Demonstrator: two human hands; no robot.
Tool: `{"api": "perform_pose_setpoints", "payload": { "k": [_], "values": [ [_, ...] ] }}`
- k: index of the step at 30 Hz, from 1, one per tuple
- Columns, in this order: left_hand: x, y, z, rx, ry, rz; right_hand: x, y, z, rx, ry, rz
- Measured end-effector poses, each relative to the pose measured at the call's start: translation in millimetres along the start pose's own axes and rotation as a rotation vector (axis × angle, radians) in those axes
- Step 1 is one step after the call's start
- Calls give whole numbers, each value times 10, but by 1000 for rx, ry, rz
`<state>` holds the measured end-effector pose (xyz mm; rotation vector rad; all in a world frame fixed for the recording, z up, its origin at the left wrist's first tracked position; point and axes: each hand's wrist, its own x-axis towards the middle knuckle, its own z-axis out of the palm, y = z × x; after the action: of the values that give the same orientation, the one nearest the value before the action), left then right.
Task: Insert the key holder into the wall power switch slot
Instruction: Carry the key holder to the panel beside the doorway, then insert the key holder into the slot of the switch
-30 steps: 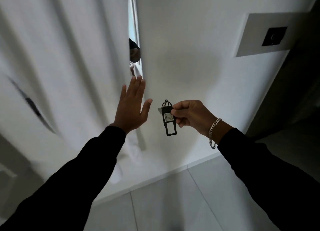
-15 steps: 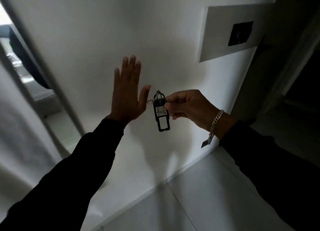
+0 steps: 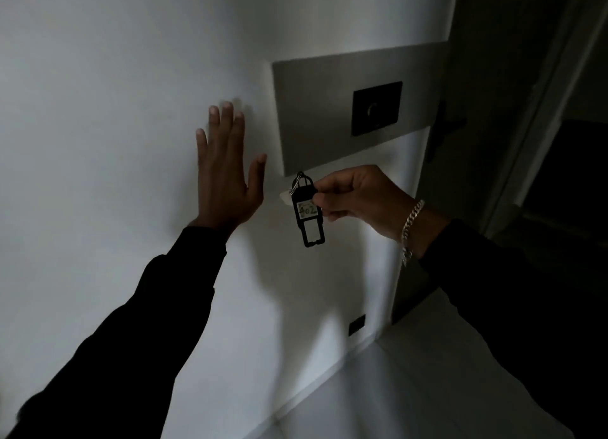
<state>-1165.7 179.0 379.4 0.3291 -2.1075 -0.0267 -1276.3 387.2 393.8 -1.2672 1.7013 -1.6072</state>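
A black key holder (image 3: 309, 211) with a white label marked 402 and a metal ring hangs upright from my right hand (image 3: 358, 197), which pinches its upper part. On the wall above and to the right sits a black power switch (image 3: 376, 108), set in a grey panel (image 3: 316, 109). The key holder is below the panel's lower edge, apart from the switch. My left hand (image 3: 225, 172) is raised flat with fingers spread, close to the white wall, left of the key holder.
A white wall (image 3: 115, 77) fills the left and centre. A dark doorway and door frame (image 3: 533, 109) stand at the right. A small dark socket (image 3: 357, 323) sits low on the wall above pale floor tiles (image 3: 394, 389).
The view has swung right, away from the curtains and window. The grey panel with the switch now sits nearer the centre, just above the key holder. Both hands keep their poses.
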Motion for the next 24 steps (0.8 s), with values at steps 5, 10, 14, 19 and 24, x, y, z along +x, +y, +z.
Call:
{"api": "perform_pose_setpoints", "payload": {
  "k": [5, 10, 14, 19, 24],
  "values": [
    [416, 358, 601, 6, 40, 7, 302, 13, -858, -98, 4, -45],
    [828, 476, 1093, 72, 95, 53, 755, 131, -1469, -85, 15, -79],
    [1087, 513, 1466, 135, 122, 91, 1177, 267, -1791, -87, 49, -109],
    [1428, 548, 1775, 252, 161, 133, 1646, 299, -2129, -77, 24, -185],
    [1551, 612, 1953, 368, 267, 159, 2038, 214, -2472, -55, 34, -256]
  ]
}}
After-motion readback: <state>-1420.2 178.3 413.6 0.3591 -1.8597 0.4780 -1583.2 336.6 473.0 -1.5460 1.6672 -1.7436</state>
